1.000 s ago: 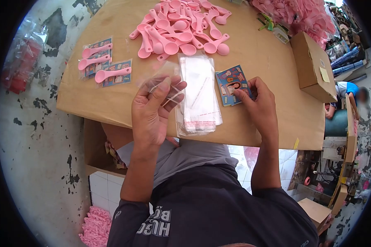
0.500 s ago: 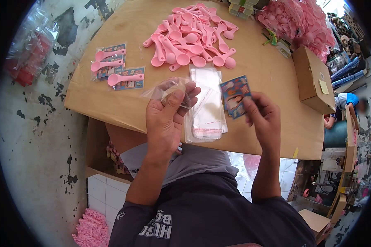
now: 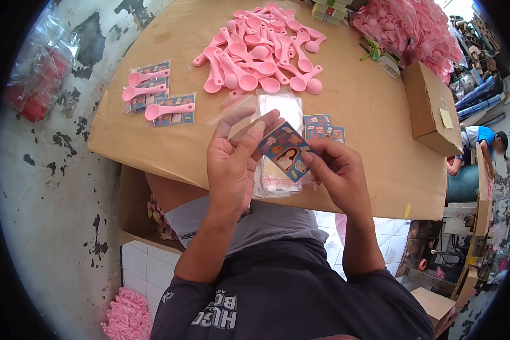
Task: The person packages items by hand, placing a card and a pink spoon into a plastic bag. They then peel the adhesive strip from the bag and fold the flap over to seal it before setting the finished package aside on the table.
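Note:
My right hand (image 3: 335, 170) pinches a blue printed card (image 3: 286, 152) by its lower right corner. The card's upper left edge is at the fingers of my left hand (image 3: 235, 156), which is closed on a clear plastic bag (image 3: 239, 116). Under the card lies a stack of clear plastic bags (image 3: 280, 184), partly covered by it. More blue cards (image 3: 330, 131) lie on the table just beyond my right hand. Over to the left, pink spoons (image 3: 170, 110) rest on bagged or loose-looking blue cards.
A large heap of pink spoons (image 3: 260, 51) covers the table's far middle. At the right stand a cardboard box (image 3: 430, 107) and a big bag of pink spoons (image 3: 408, 34). Another person (image 3: 476, 141) sits beyond the table's right edge. A peeling wall (image 3: 56, 181) borders the left.
My right hand has brought the card leftward to the bag in my left hand. More cards on the table show where the right hand was.

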Demonstrator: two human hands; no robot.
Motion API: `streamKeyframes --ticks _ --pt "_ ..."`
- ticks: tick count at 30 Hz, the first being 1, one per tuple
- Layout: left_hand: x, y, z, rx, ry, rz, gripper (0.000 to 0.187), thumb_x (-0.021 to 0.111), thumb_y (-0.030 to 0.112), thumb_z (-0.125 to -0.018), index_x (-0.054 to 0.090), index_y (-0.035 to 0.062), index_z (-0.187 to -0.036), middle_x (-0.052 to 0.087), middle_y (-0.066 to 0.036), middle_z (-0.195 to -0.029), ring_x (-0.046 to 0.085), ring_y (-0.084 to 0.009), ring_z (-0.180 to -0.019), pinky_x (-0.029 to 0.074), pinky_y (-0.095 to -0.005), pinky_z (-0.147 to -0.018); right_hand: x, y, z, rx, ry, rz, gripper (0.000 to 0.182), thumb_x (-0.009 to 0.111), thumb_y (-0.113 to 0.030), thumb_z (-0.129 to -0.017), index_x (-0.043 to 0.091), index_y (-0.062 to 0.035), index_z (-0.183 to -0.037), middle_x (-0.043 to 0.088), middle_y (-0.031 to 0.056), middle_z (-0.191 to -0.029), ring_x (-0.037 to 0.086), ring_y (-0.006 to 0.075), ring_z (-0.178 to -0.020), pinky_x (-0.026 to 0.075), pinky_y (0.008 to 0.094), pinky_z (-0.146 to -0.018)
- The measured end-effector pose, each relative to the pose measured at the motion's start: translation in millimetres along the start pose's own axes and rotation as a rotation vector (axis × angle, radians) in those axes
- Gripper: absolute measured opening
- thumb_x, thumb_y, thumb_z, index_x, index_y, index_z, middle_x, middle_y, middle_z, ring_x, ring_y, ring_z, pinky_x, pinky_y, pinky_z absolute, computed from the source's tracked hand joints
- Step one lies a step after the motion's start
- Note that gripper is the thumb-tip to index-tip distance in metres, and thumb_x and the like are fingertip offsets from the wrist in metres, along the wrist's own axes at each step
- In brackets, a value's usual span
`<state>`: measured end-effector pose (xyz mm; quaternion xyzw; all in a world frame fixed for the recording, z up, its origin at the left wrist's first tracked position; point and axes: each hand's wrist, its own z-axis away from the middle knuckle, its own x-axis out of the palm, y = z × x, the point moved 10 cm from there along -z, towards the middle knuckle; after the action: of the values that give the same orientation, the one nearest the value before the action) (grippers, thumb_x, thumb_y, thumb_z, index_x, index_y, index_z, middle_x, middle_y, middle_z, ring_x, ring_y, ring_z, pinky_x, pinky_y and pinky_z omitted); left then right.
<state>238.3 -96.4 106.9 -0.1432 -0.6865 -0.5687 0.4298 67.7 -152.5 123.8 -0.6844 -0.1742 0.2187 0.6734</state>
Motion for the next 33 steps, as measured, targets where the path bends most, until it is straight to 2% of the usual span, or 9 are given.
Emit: streamKeyframes --ticks 5,7,14,18,21,24,28,31,33 --pt "3 -10 0 -0.037 -0.05 -0.037 0.033 0.064 0.006 -0.1 0.052 -0.002 -0.13 0.071 -0.023 -0.115 0.072 -0.0191 -0.098 0.059 -0.0319 -0.088 -1 6 0 0.03 -0.028 -0.076 0.023 0.069 -0.009 -0.098 0.065 0.0033 -0.118 0.068 0.0025 -0.085 0.063 0.0062 -0.072 0.051 0.0229 -0.063" --pt "1 -9 0 -0.013 -0.042 -0.05 0.033 0.065 0.006 -0.099 0.053 -0.0027 -0.129 0.072 -0.021 -0.113 0.073 -0.017 -0.094 0.059 -0.0309 -0.083 -6 -2 -3 0.009 0.071 -0.174 0.024 0.07 -0.009 -0.098 0.062 0.0027 -0.118 0.068 0.0032 -0.087 0.065 0.0075 -0.075 0.052 0.023 -0.065" --pt "5 -10 7 0.018 -0.035 -0.12 0.031 0.066 0.007 -0.099 0.056 -0.0042 -0.126 0.074 -0.014 -0.104 0.072 -0.0145 -0.09 0.059 -0.0289 -0.08 -2 0 -5 -0.02 0.0 -0.176 0.019 0.07 -0.007 -0.097 0.06 0.0003 -0.111 0.068 0.0044 -0.092 0.066 0.0088 -0.077 0.053 0.023 -0.067" --pt "11 -15 13 -0.01 -0.113 -0.165 0.02 0.067 0.006 -0.098 0.067 -0.0037 -0.116 0.073 -0.01 -0.106 0.069 -0.011 -0.091 0.056 -0.0267 -0.081 7 -10 -7 -0.082 0.005 -0.216 0.022 0.071 -0.006 -0.095 0.059 -0.001 -0.113 0.067 0.0038 -0.094 0.065 0.0082 -0.08 0.053 0.0227 -0.067" --pt "16 -11 15 -0.004 -0.104 -0.191 0.034 0.064 0.004 -0.099 0.06 -0.0075 -0.131 0.065 -0.017 -0.133 0.064 -0.0175 -0.117 0.05 -0.0349 -0.103 14 -10 -6 -0.098 0.071 -0.178 0.028 0.068 -0.004 -0.096 0.056 -0.0006 -0.121 0.067 0.0031 -0.105 0.063 0.0073 -0.09 0.052 0.0222 -0.072" --pt "20 -5 12 0.109 -0.144 -0.182 0.04 0.063 0.002 -0.098 0.056 -0.0066 -0.137 0.055 -0.019 -0.146 0.058 -0.017 -0.126 0.048 -0.0366 -0.106 29 -9 -7 -0.054 0.016 -0.221 0.031 0.067 -0.006 -0.097 0.057 0.0 -0.126 0.068 0.003 -0.104 0.063 0.0071 -0.087 0.051 0.0221 -0.073" --pt "18 -1 10 0.071 -0.129 -0.204 0.052 0.057 0.0 -0.099 0.043 -0.002 -0.15 0.046 -0.022 -0.153 0.052 -0.0235 -0.135 0.046 -0.0407 -0.111 28 11 -6 0.028 -0.023 -0.253 0.022 0.066 -0.009 -0.098 0.063 -0.0001 -0.119 0.069 0.0011 -0.089 0.063 0.0063 -0.077 0.05 0.0214 -0.068" --pt "25 15 7 0.111 -0.144 0.129 0.067 0.048 0.001 -0.1 0.023 0.0128 -0.161 0.044 -0.027 -0.152 0.049 -0.0403 -0.137 0.046 -0.051 -0.113 29 11 -3 0.027 0.054 -0.256 0.015 0.069 -0.009 -0.097 0.064 -0.0014 -0.108 0.068 0.0004 -0.082 0.061 0.0048 -0.071 0.047 0.0205 -0.064" --pt "23 17 5 0.126 -0.149 0.192 0.067 0.048 0.003 -0.1 0.024 0.0149 -0.161 0.045 -0.027 -0.151 0.051 -0.0401 -0.136 0.047 -0.0515 -0.112 38 12 1 0.064 0.008 -0.279 0.012 0.07 -0.009 -0.096 0.063 -0.0022 -0.104 0.068 0.0002 -0.082 0.059 0.0041 -0.071 0.046 0.0202 -0.063"
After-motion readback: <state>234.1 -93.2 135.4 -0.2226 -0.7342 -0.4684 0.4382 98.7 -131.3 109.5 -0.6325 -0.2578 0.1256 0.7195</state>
